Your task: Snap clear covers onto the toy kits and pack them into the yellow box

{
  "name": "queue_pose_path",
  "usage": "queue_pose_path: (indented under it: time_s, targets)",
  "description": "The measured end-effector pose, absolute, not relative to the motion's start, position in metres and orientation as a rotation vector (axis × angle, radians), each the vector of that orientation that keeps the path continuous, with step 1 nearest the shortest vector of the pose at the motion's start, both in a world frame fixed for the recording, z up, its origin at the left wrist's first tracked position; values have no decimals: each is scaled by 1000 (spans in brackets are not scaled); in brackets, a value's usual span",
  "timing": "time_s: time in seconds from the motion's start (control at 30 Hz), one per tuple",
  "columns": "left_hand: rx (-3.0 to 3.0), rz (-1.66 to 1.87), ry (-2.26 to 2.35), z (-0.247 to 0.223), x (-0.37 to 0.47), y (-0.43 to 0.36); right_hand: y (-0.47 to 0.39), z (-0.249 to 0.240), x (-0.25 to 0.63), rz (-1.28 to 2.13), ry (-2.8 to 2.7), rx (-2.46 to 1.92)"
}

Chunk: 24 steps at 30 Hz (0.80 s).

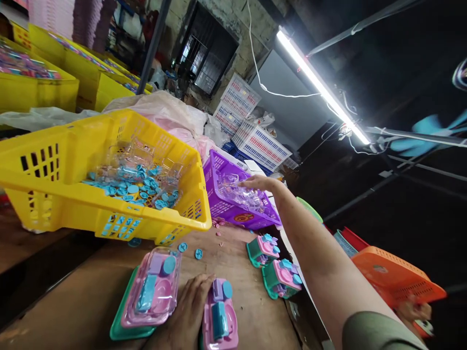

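Note:
My left hand is at the bottom, its fingers curled along the left side of a pink toy set with blue and purple parts; the thumb is hidden. To its left sits a similar toy set on a green base, under a clear plastic cover. My right hand reaches far forward over a purple basket. Its fingers are stretched out just above a heap of clear plastic covers; whether they touch cannot be made out. Two more green-based toy sets stand uncovered below my right forearm.
A large yellow basket with blue pieces and clear covers stands left. Loose blue discs lie on the wooden table. An orange basket is at right, another person's hand beside it. White crates are stacked behind.

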<state>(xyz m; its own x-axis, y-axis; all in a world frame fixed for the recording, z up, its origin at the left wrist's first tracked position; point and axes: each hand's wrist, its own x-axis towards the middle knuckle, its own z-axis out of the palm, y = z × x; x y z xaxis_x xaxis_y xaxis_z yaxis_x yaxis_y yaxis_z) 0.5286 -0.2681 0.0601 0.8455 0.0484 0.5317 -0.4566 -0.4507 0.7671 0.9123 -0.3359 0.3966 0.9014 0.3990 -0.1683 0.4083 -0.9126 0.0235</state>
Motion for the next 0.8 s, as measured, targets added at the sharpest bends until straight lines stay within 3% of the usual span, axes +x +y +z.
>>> queue_pose_path:
  time_s: [0.17, 0.3, 0.53, 0.8]
  targets:
    - [1907, 522, -323, 63, 525, -262, -350, 421, 891, -484, 668, 3181]
    - [1846, 471, -223, 66, 522, -265, -377, 419, 836, -473, 1285, 3283]
    - [1821, 426, -268, 75, 528, -262, -411, 353, 679, -456, 1941, 2908]
    - [1842, 434, -365, 88, 531, -247, -414, 271, 612, 10, 1740, 3023]
